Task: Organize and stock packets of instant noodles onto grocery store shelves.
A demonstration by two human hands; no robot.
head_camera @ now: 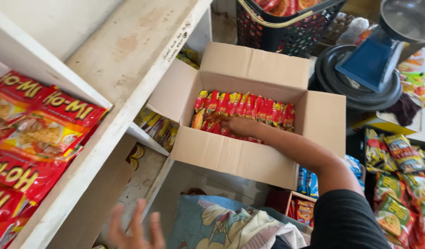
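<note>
The right hand [235, 124] reaches down into an open cardboard box [231, 157], its fingers spread flat among the red and yellow noodle packets [249, 108] that stand on edge in a row along the far side of the box. The fingers touch the packets at the left end of the row; whether they have closed on one cannot be told. About a dozen packet tops show in that row, and more lie under the hand, too hidden to count. The box's four flaps are folded outward, so the opening is clear from above, and the near half of the box holds free room beside the forearm.

The left hand [134, 228] hangs low at the near edge, blurred, fingers spread wide and holding nothing, well apart from the box.

To the left, a white shelf [125, 69] runs from near to far; its edge lies just beside the box's left flap. Under its upper board lie at least four large red noodle packs [46, 129], stacked and overlapping.

Beyond the box stands one black basket [286, 27] with a yellow handle. To the right are a blue scale [374, 60] on dark round trays, and a heap of snack bags [401, 184] at the right edge, crowding that side.
</note>
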